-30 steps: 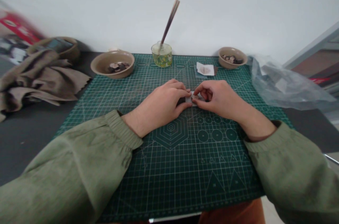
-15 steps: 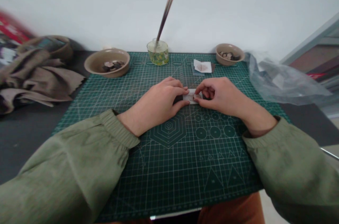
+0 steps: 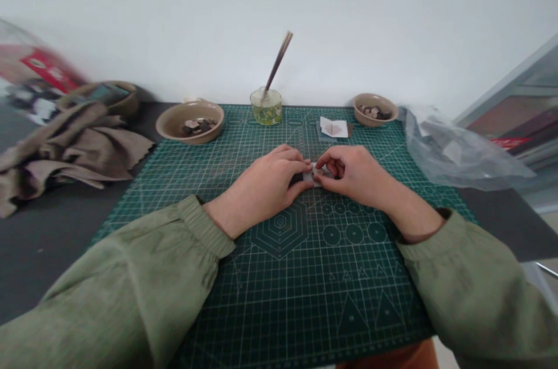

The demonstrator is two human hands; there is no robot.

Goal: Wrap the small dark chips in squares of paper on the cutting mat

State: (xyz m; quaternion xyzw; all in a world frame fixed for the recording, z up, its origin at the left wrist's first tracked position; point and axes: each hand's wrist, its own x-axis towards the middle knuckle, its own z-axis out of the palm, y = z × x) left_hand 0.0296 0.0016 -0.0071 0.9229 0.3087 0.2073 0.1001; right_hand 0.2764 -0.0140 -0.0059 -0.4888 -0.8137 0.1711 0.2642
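Observation:
A small whitish piece point(image 3: 308, 175) lies on the green cutting mat point(image 3: 279, 276), between my two hands. My left hand point(image 3: 274, 178) grips its left end, thumb below and fingers above. The thumb and forefinger of my right hand point(image 3: 355, 174) pinch a tiny brownish bit point(image 3: 318, 173) over the whitish piece; its exact shape is too small to tell. Behind the hands, a folded white paper point(image 3: 333, 127) rests on small grey and brown pieces.
Two tan bowls point(image 3: 190, 135) point(image 3: 375, 119) hold brown chips at the back. Between them stands a glass cup point(image 3: 266, 113) with thin sticks. Brown cloth point(image 3: 82, 145) and another bowl point(image 3: 128, 103) are at left, clear plastic point(image 3: 453, 154) at right.
The view has tilted up, so everything sits lower in the picture. My right hand has shifted slightly left, closer to my left fingertips, and covers more of the whitish piece.

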